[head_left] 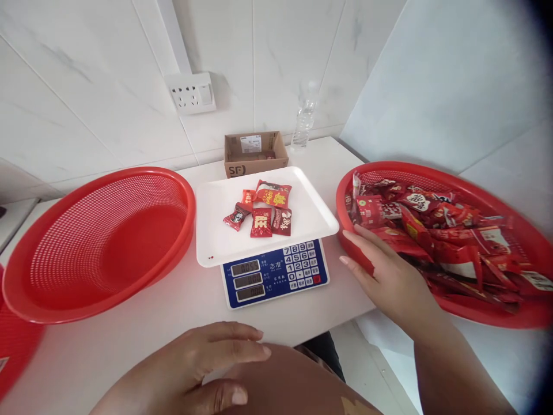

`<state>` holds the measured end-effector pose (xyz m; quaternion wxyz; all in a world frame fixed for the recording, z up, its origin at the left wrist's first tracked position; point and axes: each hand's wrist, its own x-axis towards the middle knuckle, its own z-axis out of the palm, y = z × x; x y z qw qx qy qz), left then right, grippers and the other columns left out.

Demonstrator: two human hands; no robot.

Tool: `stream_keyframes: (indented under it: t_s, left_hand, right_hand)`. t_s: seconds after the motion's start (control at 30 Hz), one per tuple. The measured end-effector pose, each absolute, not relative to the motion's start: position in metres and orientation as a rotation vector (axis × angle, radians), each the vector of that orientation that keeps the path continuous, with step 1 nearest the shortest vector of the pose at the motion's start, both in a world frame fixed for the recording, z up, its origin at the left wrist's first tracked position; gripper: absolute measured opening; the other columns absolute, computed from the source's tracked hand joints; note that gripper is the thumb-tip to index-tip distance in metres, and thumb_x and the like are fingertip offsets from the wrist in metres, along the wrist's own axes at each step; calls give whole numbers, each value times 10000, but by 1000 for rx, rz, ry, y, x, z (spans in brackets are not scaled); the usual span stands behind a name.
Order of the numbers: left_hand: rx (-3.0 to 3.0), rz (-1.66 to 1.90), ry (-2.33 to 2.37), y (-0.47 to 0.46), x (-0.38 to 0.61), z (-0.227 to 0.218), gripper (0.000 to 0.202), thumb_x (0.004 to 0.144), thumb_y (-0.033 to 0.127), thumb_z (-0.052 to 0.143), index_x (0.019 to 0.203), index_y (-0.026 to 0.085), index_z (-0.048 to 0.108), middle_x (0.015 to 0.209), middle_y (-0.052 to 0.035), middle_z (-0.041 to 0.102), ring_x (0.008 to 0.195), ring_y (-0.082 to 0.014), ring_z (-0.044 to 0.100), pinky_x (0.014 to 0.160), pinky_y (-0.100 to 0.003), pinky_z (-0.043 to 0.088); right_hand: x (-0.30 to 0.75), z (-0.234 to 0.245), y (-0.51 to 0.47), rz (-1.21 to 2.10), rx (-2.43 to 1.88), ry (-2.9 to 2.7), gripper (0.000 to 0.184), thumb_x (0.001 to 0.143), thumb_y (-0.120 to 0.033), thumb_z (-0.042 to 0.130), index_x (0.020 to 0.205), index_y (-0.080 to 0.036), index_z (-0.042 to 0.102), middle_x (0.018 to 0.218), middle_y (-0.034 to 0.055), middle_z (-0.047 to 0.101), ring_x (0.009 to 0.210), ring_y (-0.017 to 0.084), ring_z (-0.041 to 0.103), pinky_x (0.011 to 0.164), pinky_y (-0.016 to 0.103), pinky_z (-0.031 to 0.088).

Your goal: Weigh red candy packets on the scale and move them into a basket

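The right hand (389,276) is laid flat, fingers spread wide and nothing held, against the near rim of the red basket of wrapped sweets (525,314), with its fingertips (351,235) touching the rim and pointing toward the scale. Just beyond the palm, inside that basket, a heap of red-wrapped packets (436,230) is piled. Ahead of the fingertips, a short way off, the white tray (216,242) is seen resting on the blue-faced scale (276,274), and a small cluster of sweets (263,210) is gathered in the tray's middle. The left hand (194,369) is rested loosely at the table's near edge, fingers lightly curled and empty, below the scale's display. Well off to the far side of that hand, an empty red basket (99,242) is tilted on the table (173,311). Behind the tray, farthest from both hands, a cardboard box (254,153) and a clear bottle (305,118) are stood against the tiled wall.
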<state>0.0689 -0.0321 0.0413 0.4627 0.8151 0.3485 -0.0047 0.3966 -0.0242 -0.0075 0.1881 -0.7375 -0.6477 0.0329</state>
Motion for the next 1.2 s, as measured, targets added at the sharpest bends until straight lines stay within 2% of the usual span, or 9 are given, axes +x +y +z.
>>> stream_keyframes:
  t_s: [0.3, 0.43, 0.57, 0.67, 0.83, 0.9, 1.03, 1.1, 1.2]
  left_hand:
    - [2223, 438, 1336, 36, 102, 45, 286, 920, 387, 414, 1108, 267, 593, 1197, -23, 625, 1088, -196, 579, 916, -335, 481]
    - [2411, 380, 1513, 72, 119, 50, 299, 926, 320, 397, 1157, 210, 552, 1202, -71, 601, 1146, -238, 511, 938, -393, 444]
    - [2435, 296, 1604, 92, 132, 42, 295, 892, 263, 432, 1139, 149, 547, 1088, -133, 623, 1065, -311, 530, 855, -474, 459]
    - [2420, 308, 1637, 96, 134, 37, 276, 864, 199, 433, 1115, 169, 545, 1021, -116, 627, 1004, -307, 555, 807, -457, 471]
    - [2292, 536, 1662, 61, 117, 50, 217, 852, 175, 434, 1043, 239, 514, 996, -36, 578, 795, -162, 596, 687, -290, 501]
    - [2115, 704, 1475, 32, 106, 55, 169, 840, 195, 487, 992, 261, 521, 914, 0, 584, 767, -133, 591, 676, -246, 502]
    - [2007, 530, 1043, -25, 96, 47, 226, 833, 146, 489, 979, 297, 571, 912, -6, 603, 771, -121, 609, 659, -204, 516]
    - [2041, 437, 946, -43, 97, 39, 280, 863, 162, 462, 1059, 321, 584, 955, -24, 603, 770, -119, 617, 669, -198, 523]
    - [2053, 346, 899, -56, 99, 32, 364, 889, 156, 418, 1153, 359, 566, 1034, -40, 590, 837, -139, 625, 710, -214, 532]
  right_hand:
    - [403, -11, -24, 17, -1998, -1905, 438, 878, -436, 419, 1237, -230, 562, 1361, 86, 507, 1159, 288, 552, 862, 423, 529]
    - [406, -13, -24, -2, -1965, -1923, 446, 883, -452, 402, 1230, -223, 564, 1346, 103, 519, 1152, 294, 557, 843, 443, 536]
    - [407, -15, -25, -1, -1915, -1925, 437, 882, -459, 399, 1227, -244, 561, 1332, 97, 534, 1161, 288, 551, 845, 443, 536]
    - [408, -16, -25, 10, -1904, -1914, 443, 885, -457, 389, 1228, -234, 558, 1330, 101, 535, 1172, 286, 542, 858, 438, 532]
    - [410, -15, -24, 49, -1901, -1888, 448, 874, -462, 412, 1219, -217, 559, 1320, 104, 543, 1158, 292, 553, 846, 453, 541]
    - [407, -14, -26, 43, -1860, -1834, 412, 873, -443, 432, 1202, -235, 566, 1293, 94, 567, 1145, 287, 562, 860, 465, 533]
    - [392, -9, -41, 35, -1627, -1738, 296, 872, -346, 481, 1132, -285, 610, 1159, 68, 649, 1083, 265, 601, 913, 441, 500]
    - [378, -3, -52, 246, -1494, -1895, 296, 858, -366, 516, 1129, -313, 624, 1111, 59, 673, 1027, 254, 629, 872, 397, 522]
    - [352, 9, -63, 789, -1321, -2212, 466, 789, -521, 586, 1220, -346, 576, 1140, 45, 667, 1024, 241, 627, 832, 340, 535]
